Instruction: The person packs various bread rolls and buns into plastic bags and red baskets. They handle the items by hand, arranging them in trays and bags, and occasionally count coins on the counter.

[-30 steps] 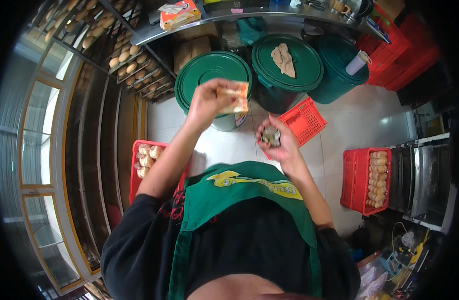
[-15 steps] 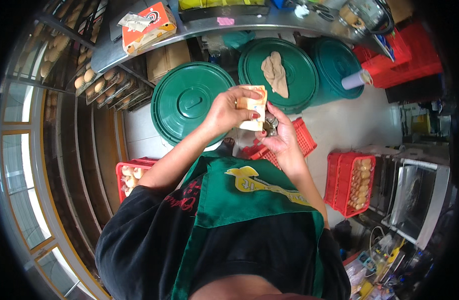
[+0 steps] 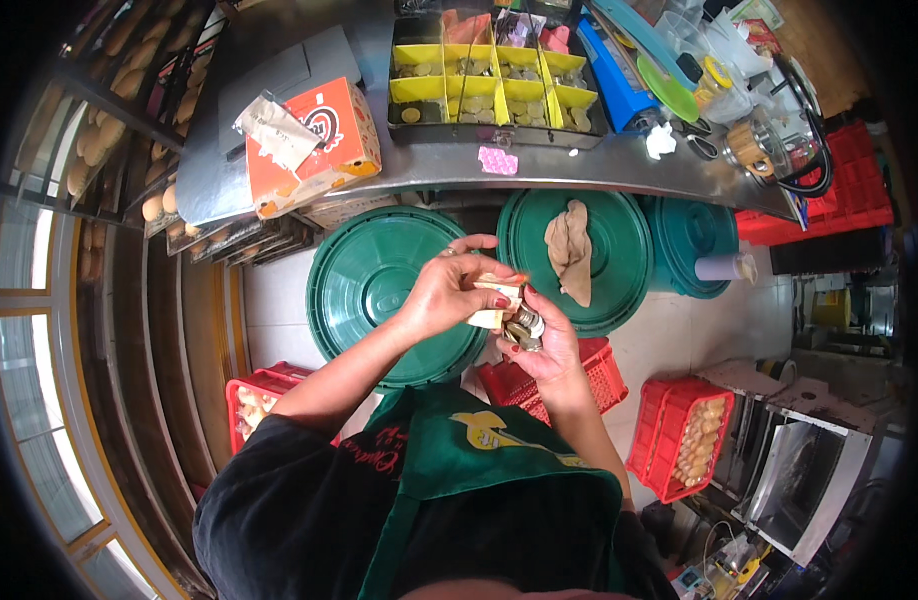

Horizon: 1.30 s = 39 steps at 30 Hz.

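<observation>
steel counter point(image 3: 579, 165) | pale floor point(image 3: 679, 340) | windows point(image 3: 24, 370) left, likely daylight

A compartmented coin tray point(image 3: 494, 90) sits on a counter point(image 3: 579, 165), a cardboard box point(image 3: 314, 145) to its left; below stand lidded bins point(image 3: 379, 280), a cloth point(image 3: 571, 250) lying on the middle lid, crates point(image 3: 679, 440) at right.

Open air above green bin lids point(image 3: 379, 280), metal counter edge point(image 3: 579, 165) blocking beyond, red crates point(image 3: 679, 440) below.
</observation>
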Each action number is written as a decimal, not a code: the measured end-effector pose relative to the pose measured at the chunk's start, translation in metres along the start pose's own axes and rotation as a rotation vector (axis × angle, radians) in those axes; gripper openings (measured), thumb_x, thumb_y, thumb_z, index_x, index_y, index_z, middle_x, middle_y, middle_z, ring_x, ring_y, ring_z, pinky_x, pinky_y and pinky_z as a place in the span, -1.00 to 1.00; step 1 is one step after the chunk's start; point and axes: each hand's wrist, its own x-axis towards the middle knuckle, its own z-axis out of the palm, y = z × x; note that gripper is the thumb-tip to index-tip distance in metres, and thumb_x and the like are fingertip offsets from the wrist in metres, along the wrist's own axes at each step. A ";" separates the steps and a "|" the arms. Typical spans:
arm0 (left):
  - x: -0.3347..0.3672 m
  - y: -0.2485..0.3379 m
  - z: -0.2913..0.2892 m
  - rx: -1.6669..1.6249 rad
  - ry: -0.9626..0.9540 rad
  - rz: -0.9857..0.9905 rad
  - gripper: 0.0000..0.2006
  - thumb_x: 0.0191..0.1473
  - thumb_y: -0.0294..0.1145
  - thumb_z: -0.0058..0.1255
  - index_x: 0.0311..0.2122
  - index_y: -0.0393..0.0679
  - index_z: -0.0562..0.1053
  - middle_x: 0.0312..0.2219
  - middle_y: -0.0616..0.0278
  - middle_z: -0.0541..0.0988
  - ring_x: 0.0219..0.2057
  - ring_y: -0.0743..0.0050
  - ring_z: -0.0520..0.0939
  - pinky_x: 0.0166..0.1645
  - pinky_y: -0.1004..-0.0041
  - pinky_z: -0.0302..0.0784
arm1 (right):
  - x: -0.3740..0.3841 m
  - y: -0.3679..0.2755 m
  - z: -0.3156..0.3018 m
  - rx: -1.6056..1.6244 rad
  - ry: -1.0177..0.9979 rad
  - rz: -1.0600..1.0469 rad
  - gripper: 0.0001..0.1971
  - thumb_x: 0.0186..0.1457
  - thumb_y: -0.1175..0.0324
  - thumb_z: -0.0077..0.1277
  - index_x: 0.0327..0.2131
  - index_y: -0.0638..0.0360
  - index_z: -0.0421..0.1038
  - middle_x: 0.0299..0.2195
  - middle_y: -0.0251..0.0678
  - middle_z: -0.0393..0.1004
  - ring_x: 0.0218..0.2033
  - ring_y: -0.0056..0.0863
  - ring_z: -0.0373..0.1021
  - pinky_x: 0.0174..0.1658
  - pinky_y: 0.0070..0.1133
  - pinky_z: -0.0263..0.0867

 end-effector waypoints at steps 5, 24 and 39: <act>0.039 0.020 -0.041 0.663 0.249 0.358 -0.86 -0.04 -0.58 0.14 -0.31 -0.25 0.59 0.00 0.03 0.46 -0.03 0.35 0.53 -0.02 0.42 0.49 | 0.028 -0.007 0.001 0.082 -0.075 -0.015 -0.74 0.16 0.17 0.02 -0.23 0.16 0.48 -0.44 -0.26 0.49 -0.36 -0.24 0.42 -0.55 -0.55 0.26; 0.338 0.022 -0.215 1.553 0.356 0.083 -0.74 0.11 -0.24 -0.07 -0.31 -0.18 0.57 -0.34 -0.10 0.61 -0.28 -0.06 0.64 -0.17 0.14 0.55 | 0.013 -0.027 -0.005 0.319 -0.033 -0.138 -0.71 0.23 0.17 -0.14 -0.22 0.16 0.46 -0.27 -0.14 0.49 -0.21 -0.23 0.46 -0.34 -0.36 0.57; 0.057 0.058 0.032 0.795 -0.228 0.571 -0.72 -0.23 -0.52 0.16 -0.27 -0.14 0.57 -0.26 0.17 0.56 -0.17 0.18 0.55 -0.07 0.32 0.52 | 0.035 -0.035 0.000 0.560 -0.196 -0.193 -0.69 0.25 0.19 -0.20 -0.17 0.20 0.43 -0.22 -0.23 0.53 -0.22 -0.36 0.48 -0.11 -0.37 0.42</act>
